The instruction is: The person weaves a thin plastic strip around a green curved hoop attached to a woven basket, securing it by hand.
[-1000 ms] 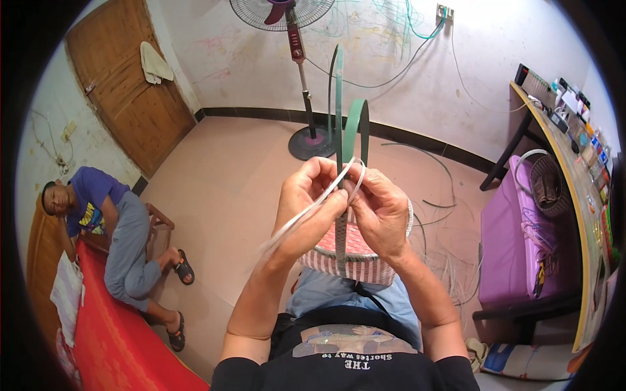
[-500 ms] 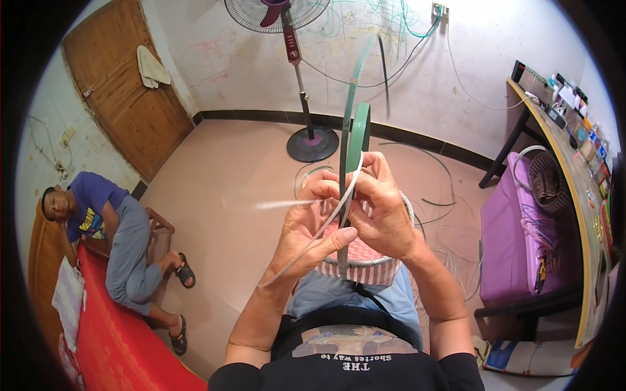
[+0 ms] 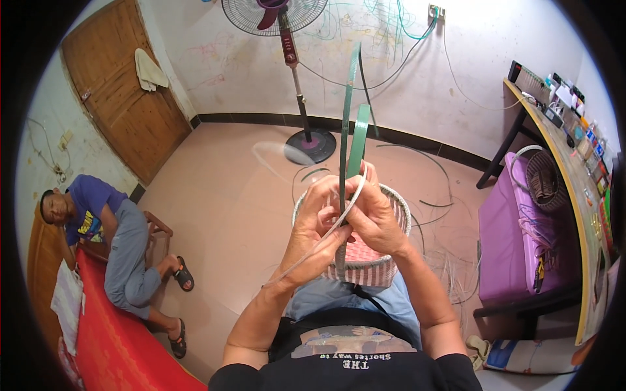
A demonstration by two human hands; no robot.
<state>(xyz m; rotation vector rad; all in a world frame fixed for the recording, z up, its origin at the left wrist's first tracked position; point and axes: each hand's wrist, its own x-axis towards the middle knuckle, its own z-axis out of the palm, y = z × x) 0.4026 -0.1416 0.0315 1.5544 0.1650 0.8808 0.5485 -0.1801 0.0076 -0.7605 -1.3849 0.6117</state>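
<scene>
A pink-and-white woven basket (image 3: 376, 274) with a pale braided rim rests at my lap. Green plastic straps (image 3: 349, 107) rise in tall loops from it, one darker and narrower, one broader. My left hand (image 3: 314, 228) is closed, its fingertips pinching a thin white strip (image 3: 355, 197) beside the dark strap. The strip crosses the strap, and its tail runs down over my left wrist. Close against it, my right hand (image 3: 375, 223) pinches the green strap where the strip crosses. Both hands are above the basket opening and hide part of it; the exact fingertip contact is partly covered.
A person (image 3: 117, 228) reclines by a red-covered surface (image 3: 120, 319) at the left. A standing fan (image 3: 297, 91) is near the far wall. At the right are a cluttered table (image 3: 554, 140) and a purple box (image 3: 505, 228). Loose strips (image 3: 456, 274) lie on the floor.
The white strip's free end has swung from left of my hands up toward the fan base, blurred. My hands have drawn closer together, and the green loops have shifted slightly.
</scene>
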